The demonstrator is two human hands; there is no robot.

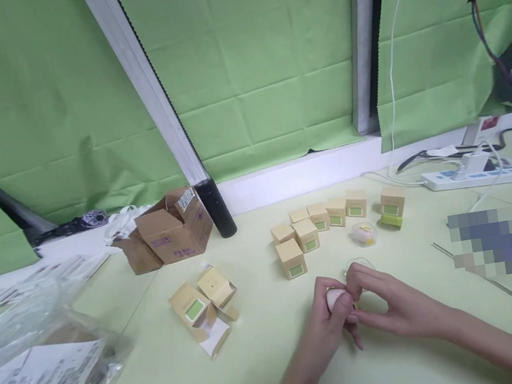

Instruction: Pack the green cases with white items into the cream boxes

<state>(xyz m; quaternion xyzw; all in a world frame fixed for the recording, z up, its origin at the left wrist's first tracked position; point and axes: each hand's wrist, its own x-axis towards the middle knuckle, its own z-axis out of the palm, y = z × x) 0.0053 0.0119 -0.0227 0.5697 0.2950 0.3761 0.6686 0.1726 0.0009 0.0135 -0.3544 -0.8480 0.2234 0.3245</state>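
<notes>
My left hand [329, 321] is wrapped round a small, pale, rounded object [333, 297] whose kind I cannot make out. Close against it, my right hand [382, 301] has thumb and fingertips pinched at the object's right side; what they grip is hidden. A clear, rounded piece [360, 264] shows just behind the right fingers. Beyond the hands lies a clear plastic shell [364, 234] with pink and yellow contents. Several small tan boxes [292, 260] with green labels stand behind and left of it.
An opened tan box [191, 304] and another small box [215, 285] lie to the left. Farther back are a brown carton [175, 230] and a black cylinder [217, 209]. A power strip [479, 176] and tweezers [477, 271] are right; a plastic bag [46, 364] is left.
</notes>
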